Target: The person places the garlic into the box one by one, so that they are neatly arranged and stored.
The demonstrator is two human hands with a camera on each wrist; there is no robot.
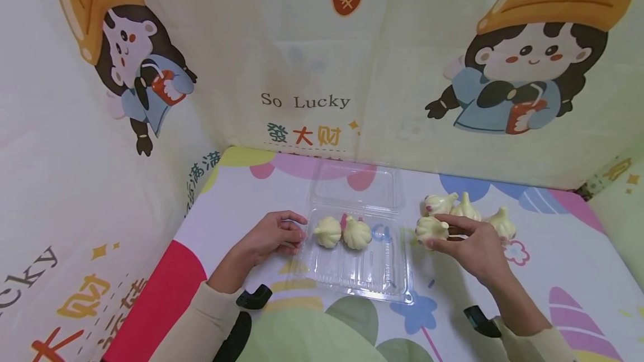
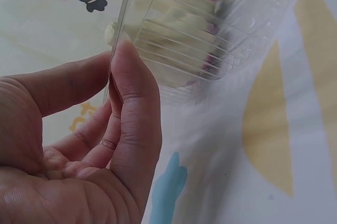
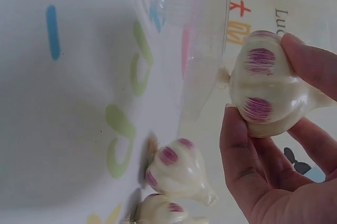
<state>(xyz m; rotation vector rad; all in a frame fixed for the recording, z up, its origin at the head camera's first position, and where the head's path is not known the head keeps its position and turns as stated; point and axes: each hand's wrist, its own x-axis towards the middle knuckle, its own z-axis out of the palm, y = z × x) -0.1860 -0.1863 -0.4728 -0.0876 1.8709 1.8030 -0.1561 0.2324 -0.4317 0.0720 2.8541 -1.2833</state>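
Note:
Between finger and thumb, my right hand [image 1: 475,247] holds a garlic bulb [image 1: 431,229], just right of a clear plastic clamshell box [image 1: 352,281]. Purple streaks mark the held bulb in the right wrist view, where it is lifted off the cloth. My left hand [image 1: 276,234] pinches the box's left rim [image 2: 122,24] between thumb and fingers. Inside the box, two garlic bulbs [image 1: 356,233] sit side by side toward the back. The box's lid [image 1: 356,183] lies folded back behind it.
Three more garlic bulbs lie past my right hand: one on its side [image 1: 439,204], an upright one [image 1: 465,207] and one further right [image 1: 500,224]. A patterned cloth [image 1: 543,261] covers the table. Printed curtains [image 1: 302,43] stand along the back and sides.

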